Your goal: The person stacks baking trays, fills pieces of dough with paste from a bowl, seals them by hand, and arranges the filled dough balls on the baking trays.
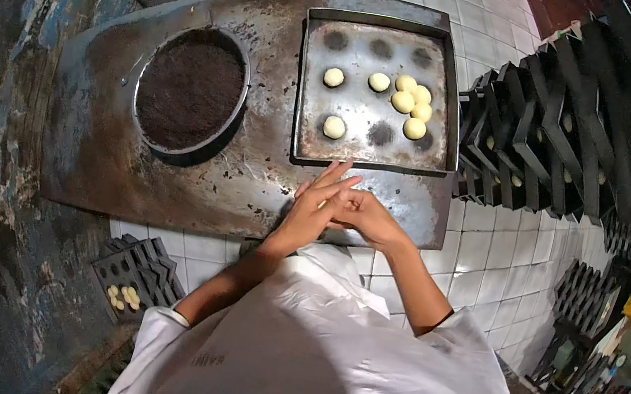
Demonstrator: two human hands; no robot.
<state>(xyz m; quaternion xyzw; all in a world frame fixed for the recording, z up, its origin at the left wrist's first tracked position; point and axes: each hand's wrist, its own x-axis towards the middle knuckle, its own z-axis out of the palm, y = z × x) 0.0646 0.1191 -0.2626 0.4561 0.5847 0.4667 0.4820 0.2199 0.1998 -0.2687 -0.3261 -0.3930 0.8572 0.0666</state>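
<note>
Dough balls sit in our baking tray, three spaced, others left clustered; our left hand is spread, our right hand curled, any contents hidden.

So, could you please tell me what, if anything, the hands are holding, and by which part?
It cannot be told: the left hand and right hand overlap near the tray, hiding whatever might lie between them.

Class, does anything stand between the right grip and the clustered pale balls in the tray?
Yes: the near wall of the tray stands between the right grip and the clustered pale balls. Beyond it, nothing else visible blocks the way.
</note>
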